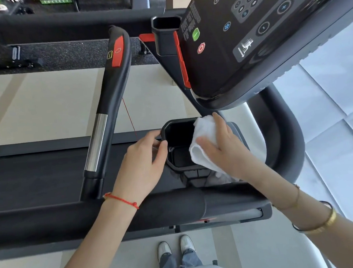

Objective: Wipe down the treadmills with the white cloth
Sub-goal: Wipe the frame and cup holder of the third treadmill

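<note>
A black treadmill lies across the view, its console tilted at the upper right. In the middle is a black cup-holder tray. My right hand presses a folded white cloth against the tray's right edge. My left hand grips the tray's left rim with thumb and fingers. Part of the cloth hangs down under my right wrist.
A black handrail with a red pad and a chrome section runs up from the deck left of the tray. A second cup holder sits beside the console. Another treadmill stands behind. My shoes are on the pale floor.
</note>
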A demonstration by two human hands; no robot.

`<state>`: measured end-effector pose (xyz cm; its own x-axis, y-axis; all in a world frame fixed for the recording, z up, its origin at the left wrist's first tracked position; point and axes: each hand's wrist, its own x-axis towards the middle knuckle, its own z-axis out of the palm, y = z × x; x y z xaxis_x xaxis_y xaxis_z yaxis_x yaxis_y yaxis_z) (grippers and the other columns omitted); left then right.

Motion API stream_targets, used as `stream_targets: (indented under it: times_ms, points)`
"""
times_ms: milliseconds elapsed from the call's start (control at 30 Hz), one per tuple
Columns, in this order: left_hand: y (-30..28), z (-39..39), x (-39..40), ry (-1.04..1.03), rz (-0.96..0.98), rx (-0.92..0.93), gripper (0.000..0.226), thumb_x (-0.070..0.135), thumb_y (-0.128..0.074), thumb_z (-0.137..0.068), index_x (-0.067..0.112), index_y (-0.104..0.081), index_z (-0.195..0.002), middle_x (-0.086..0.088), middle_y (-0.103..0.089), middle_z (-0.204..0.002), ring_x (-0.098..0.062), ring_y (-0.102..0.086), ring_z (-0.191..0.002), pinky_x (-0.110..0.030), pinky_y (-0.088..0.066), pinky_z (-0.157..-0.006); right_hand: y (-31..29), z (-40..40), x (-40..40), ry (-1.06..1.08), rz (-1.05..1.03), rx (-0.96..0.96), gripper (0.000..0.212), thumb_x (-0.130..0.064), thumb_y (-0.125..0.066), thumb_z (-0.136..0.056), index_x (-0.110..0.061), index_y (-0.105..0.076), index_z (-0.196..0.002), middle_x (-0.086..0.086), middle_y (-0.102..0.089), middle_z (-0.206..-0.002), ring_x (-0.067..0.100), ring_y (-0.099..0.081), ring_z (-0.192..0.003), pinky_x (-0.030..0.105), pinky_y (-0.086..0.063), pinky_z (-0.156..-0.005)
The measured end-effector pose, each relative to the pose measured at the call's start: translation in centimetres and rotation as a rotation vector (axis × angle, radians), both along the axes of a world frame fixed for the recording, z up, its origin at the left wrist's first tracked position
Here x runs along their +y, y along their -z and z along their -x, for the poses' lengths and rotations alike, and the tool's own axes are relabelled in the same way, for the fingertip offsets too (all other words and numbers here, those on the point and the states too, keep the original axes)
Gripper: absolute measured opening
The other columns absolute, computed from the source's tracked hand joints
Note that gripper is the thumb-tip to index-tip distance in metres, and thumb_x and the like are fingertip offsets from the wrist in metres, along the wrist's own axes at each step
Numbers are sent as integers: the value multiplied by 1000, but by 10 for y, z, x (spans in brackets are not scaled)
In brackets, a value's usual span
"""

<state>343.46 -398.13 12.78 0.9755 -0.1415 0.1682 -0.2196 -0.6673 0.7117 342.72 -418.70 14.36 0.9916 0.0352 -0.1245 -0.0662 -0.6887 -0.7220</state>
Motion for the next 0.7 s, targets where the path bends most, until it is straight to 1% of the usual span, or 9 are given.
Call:
stream_targets:
  times_ms: [100,200,267,300,367,400,433,533,700]
  points:
    - [0,0,0,4,-2,4,30,32,-50,-97,23,-58,-124,15,-64,-90,-8,-63,-84,-34,-55,-81,2,9,-4,4,-61,46,80,-49,-50,-94,-23,-4,-154,7,-35,-151,24,-40,-134,34,-36,-104]
    - [0,0,0,3,1,6,29,33,-49,-96,25,-59,-122,20,-61,-87,-6,-63,-83,-33,-55,-81,5,27,-5,7,-74,2,68,-55,-48,-92,-27,-19,-147,-9,-51,-123,11,-53,-105,12,-41,-80]
    - [0,0,-1,-1,7,7,29,33,-49,-95,25,-59,-121,21,-61,-86,-5,-63,-84,-33,-55,-81,3,16,-4,-16,-2,-34,55,-47,-51,-95,-20,-31,-138,-9,-50,-108,9,-51,-92,13,-39,-70]
    - [0,-1,-1,-1,9,7,29,34,-48,-95,26,-59,-120,21,-61,-86,-5,-63,-84,-33,-55,-81,-1,7,-3,-41,45,-69,44,-38,-54,-95,-13,-40,-129,-6,-51,-102,10,-50,-85,15,-38,-69]
    - [1,-1,-2,-4,7,5,29,33,-49,-95,26,-59,-120,21,-61,-86,-4,-63,-83,-32,-55,-80,-11,-11,0,6,103,-150,11,-13,-59,-85,-11,-48,-88,-3,-46,-79,18,-41,-65,19,-36,-62]
    - [1,-1,-2,-9,7,5,27,33,-49,-95,26,-59,-120,20,-62,-86,-4,-63,-82,-31,-54,-80,-16,-15,4,75,44,-123,20,-7,-60,-78,-19,-44,-78,-5,-41,-73,18,-34,-61,19,-34,-60]
    - [2,-2,-2,-14,8,6,26,32,-50,-95,27,-59,-119,19,-62,-85,-3,-63,-82,-31,-54,-79,-15,-15,1,52,74,-144,26,-8,-62,-79,-23,-42,-86,-6,-41,-76,17,-35,-63,21,-34,-62]
    - [3,-2,-1,-20,9,7,26,33,-50,-94,28,-59,-117,18,-64,-85,-2,-63,-81,-29,-53,-78,-1,4,-6,29,2,-42,41,-42,-55,-94,-35,-32,-127,-9,-52,-97,13,-53,-82,21,-42,-71]
    - [3,-1,-1,-25,0,9,27,34,-50,-94,28,-59,-118,19,-64,-87,0,-63,-82,-29,-54,-78,15,23,-2,138,10,-205,36,-46,-54,-93,-25,-35,-115,-13,-52,-84,0,-54,-74,15,-37,-58]
